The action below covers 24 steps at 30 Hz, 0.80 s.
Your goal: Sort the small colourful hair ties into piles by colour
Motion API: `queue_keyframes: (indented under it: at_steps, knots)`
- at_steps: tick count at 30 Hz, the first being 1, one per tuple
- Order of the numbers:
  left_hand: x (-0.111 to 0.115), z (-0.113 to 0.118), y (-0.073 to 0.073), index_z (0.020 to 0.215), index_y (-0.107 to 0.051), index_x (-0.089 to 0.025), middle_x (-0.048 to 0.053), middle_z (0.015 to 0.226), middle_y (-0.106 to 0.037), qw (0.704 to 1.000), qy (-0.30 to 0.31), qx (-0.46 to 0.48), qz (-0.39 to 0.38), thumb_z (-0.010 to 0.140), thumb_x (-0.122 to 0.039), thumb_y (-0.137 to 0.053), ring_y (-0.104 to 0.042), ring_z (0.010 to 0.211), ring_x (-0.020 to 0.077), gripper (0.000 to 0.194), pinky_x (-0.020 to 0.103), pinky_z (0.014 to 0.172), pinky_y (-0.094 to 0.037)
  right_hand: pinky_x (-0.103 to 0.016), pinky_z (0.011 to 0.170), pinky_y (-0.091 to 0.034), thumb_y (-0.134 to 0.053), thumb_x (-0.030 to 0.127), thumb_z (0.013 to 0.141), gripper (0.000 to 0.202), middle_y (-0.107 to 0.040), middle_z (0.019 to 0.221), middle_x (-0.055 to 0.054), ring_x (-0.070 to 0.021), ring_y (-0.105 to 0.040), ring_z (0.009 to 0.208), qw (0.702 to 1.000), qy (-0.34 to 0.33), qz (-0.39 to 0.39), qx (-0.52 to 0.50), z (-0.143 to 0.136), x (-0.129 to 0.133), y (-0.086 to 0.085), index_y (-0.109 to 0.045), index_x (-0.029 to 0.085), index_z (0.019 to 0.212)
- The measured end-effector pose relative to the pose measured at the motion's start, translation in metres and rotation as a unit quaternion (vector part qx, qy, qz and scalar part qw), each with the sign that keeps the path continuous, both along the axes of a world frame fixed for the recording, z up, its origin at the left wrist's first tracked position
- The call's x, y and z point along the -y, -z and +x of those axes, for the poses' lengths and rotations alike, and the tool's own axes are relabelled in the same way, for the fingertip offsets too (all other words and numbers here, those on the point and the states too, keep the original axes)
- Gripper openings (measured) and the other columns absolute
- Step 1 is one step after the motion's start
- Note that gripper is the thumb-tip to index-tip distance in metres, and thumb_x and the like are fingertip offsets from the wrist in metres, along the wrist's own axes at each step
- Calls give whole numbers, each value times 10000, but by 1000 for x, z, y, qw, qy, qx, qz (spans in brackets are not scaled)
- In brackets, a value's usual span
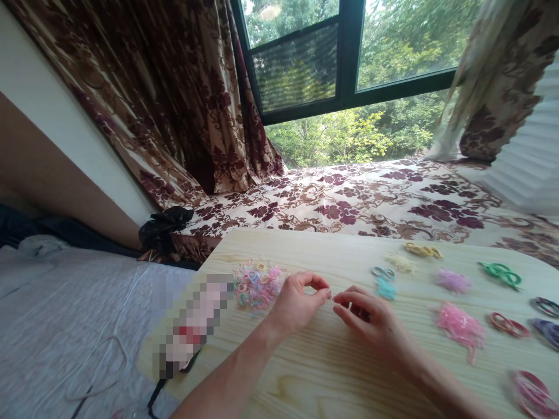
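Over the middle of the wooden table, my left hand (pixel 301 297) pinches a tiny pale elastic band (pixel 332 299) between thumb and forefinger. The fingertips of my right hand (pixel 364 311) close on the other side of the same band. It is too small to make out fully. Just beyond my left hand lies a mixed heap of small coloured elastic bands (pixel 257 287). To the right of the hands are a teal bunch of bands (pixel 386 288), a cream bunch (pixel 402 262), a lilac bunch (pixel 454 280) and a pink bunch (pixel 461 326).
Thicker hair ties lie among the bunches: blue (pixel 383 272), yellow (pixel 423 251), green (pixel 500 274), red (pixel 509 325) and pink (pixel 536 394). A pixelated object (pixel 196 326) rests at the table's left edge. White cables (pixel 117 349) cross the bed. A window (pixel 349 87) stands behind.
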<state>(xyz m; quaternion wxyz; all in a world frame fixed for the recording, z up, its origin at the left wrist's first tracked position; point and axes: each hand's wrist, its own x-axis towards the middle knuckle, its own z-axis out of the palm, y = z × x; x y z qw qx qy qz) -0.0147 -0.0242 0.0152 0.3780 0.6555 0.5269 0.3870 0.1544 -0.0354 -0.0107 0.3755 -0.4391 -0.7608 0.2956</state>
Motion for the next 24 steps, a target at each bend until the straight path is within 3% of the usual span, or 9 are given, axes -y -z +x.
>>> queue_keyframes:
  at_steps: [4,8,12,15,17,20,24]
  knots:
    - [-2,-3,0,706,-655,-154,4,722,-672,1000,-17,8,-3,710,-221,-604,-597,724,130,84,227,726,-447,-240,488,-420,-508,379,817,250,-621,701,-36,-123,-512,534,997,72,6,-32,16,-11,-7,-664,185,790]
    - [-5,-7,1,713,-653,-153,-1,719,-669,999,-36,10,-4,709,-210,-596,-590,702,123,80,223,709,-444,-241,459,-433,-537,401,754,271,-620,601,-23,-144,-546,516,985,145,-68,-66,37,-22,-16,-659,177,846]
    - [-5,-7,1,716,-651,-155,-2,726,-666,999,-37,3,-5,710,-208,-592,-586,703,122,80,224,714,-439,-247,507,-472,-509,390,758,279,-647,629,-35,-158,-606,570,986,109,-97,-86,39,-23,-16,-641,169,866]
    - [-5,-6,2,720,-652,-157,-3,728,-662,999,-35,1,-3,711,-207,-591,-584,705,122,80,228,727,-439,-256,527,-481,-470,344,780,242,-642,593,-18,-156,-619,553,991,46,-117,-38,35,-20,-11,-642,182,832]
    - [-5,-5,3,724,-653,-158,-2,730,-661,999,-35,0,-2,712,-207,-590,-586,709,124,81,233,738,-439,-264,540,-483,-461,315,780,232,-646,579,-11,-161,-627,549,993,41,-112,9,35,-20,-7,-651,190,821]
    - [-6,-6,4,733,-657,-157,5,747,-664,999,-35,-5,-2,711,-207,-592,-588,727,131,85,240,748,-438,-277,550,-484,-473,306,767,225,-664,590,-14,-174,-636,551,991,101,-69,60,42,-22,-6,-662,196,822]
    - [-6,-6,5,761,-661,-157,13,793,-670,999,-41,-3,-3,705,-201,-603,-592,775,137,92,239,762,-435,-283,607,-505,-483,311,754,232,-675,655,-28,-180,-650,609,981,191,-16,3,48,-25,-11,-648,193,865]
